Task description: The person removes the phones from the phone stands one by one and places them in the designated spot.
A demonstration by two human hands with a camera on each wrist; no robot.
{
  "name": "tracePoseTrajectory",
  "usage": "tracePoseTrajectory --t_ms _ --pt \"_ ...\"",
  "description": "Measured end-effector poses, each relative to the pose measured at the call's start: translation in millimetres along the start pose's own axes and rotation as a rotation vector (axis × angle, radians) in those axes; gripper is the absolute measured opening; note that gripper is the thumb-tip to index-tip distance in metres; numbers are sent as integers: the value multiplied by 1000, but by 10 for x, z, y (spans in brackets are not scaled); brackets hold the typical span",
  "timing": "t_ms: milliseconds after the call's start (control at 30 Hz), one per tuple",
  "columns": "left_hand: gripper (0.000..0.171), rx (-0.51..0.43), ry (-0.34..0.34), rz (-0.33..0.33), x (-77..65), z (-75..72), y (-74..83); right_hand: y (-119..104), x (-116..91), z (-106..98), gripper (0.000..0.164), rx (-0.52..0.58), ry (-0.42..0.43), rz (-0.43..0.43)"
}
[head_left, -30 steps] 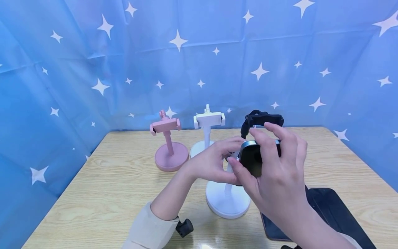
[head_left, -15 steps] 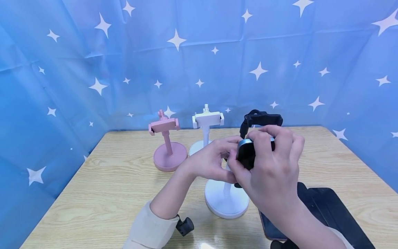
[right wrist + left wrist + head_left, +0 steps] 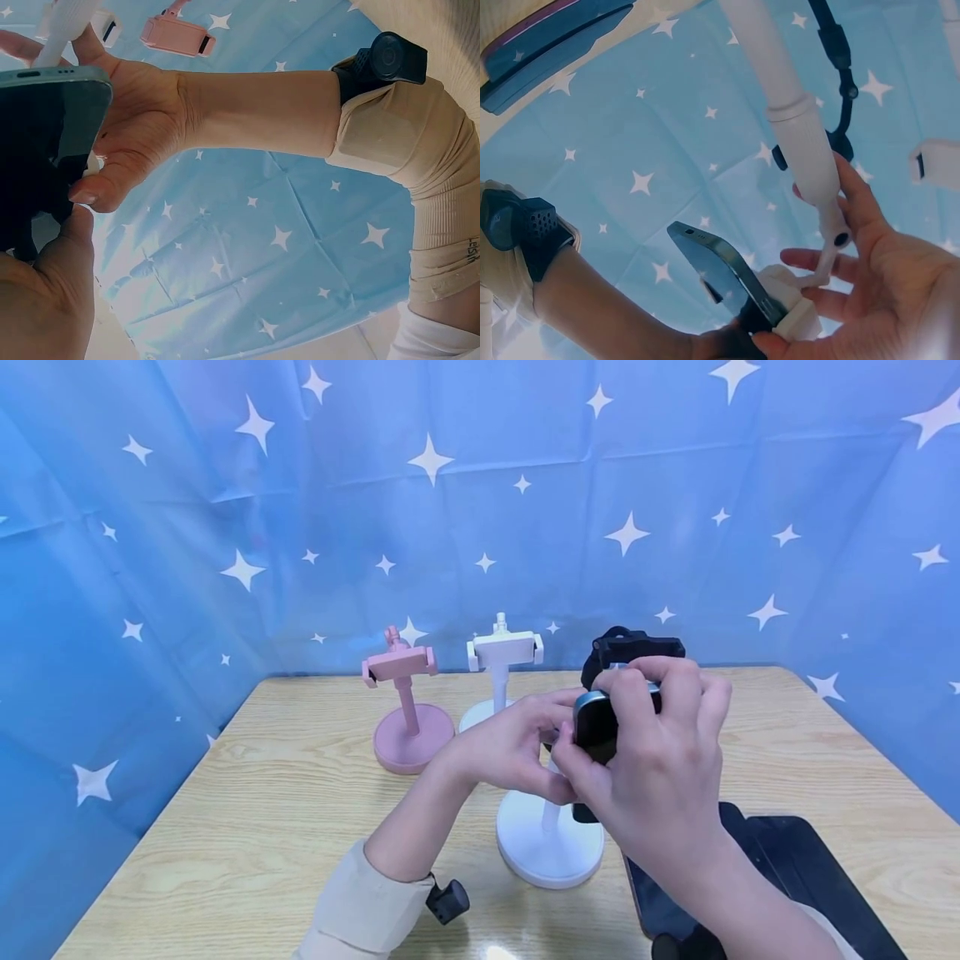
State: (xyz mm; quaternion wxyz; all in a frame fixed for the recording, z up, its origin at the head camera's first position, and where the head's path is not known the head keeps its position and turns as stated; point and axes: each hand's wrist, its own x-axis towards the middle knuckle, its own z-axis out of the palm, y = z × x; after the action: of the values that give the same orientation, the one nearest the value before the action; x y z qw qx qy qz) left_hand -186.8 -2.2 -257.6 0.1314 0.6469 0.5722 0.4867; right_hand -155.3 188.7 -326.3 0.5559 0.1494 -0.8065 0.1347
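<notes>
A white phone stand with a round base stands in front of me in the head view. My left hand holds its upper part, with fingers around the jointed neck and the thumb by the white clamp in the left wrist view. My right hand grips a dark smartphone with a bluish metal edge, fingers over its top edge and thumb low on the screen side. In the left wrist view the smartphone's lower part meets the clamp. Both thumbs come close together at its edge in the right wrist view.
Behind stand a pink phone stand, another white phone stand and a black holder. Dark flat devices lie at the table's right, partly under my right forearm. A blue curtain with stars hangs behind the wooden table.
My right hand has shifted slightly left with the smartphone, which shows a narrower face now. Its fingers have drawn in closer over the top edge. The left hand stays nearly still on the stand.
</notes>
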Motion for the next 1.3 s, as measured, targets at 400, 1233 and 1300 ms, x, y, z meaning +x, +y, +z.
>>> tracePoseTrajectory --t_ms 400,1233,1300 --pt "25 -29 -44 -3 24 -10 14 122 36 -95 69 53 -106 6" --pt "45 -33 -75 -38 41 -39 26 159 -68 -99 70 167 -86 -29" --pt "46 -30 -76 -44 41 -38 23 187 -86 -91 71 163 -88 -26"
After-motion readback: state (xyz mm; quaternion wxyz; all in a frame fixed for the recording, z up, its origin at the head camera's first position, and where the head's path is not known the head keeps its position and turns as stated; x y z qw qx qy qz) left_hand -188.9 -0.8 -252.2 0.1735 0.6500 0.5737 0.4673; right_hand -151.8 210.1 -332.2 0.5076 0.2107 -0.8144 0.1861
